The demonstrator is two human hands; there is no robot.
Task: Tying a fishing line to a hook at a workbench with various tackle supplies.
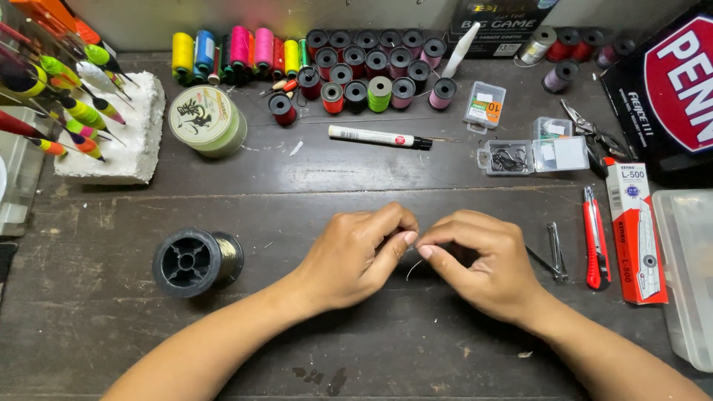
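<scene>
My left hand [356, 256] and my right hand [486, 263] meet fingertip to fingertip over the middle of a dark wooden table [297, 193]. Both pinch a thin, pale fishing line [413, 269] whose short loose end curls down between them. Whatever else sits at the pinch is too small to make out. A black spool of fishing line [194, 261] lies on its side left of my left hand.
Nail clippers [557, 252], a red utility knife [593, 239] and its red box [636, 232] lie at right. An open clear hook box [531, 156], a white marker [379, 137], a green line spool [206, 119], several thread spools [371, 70] and floats in white foam [119, 126] line the back.
</scene>
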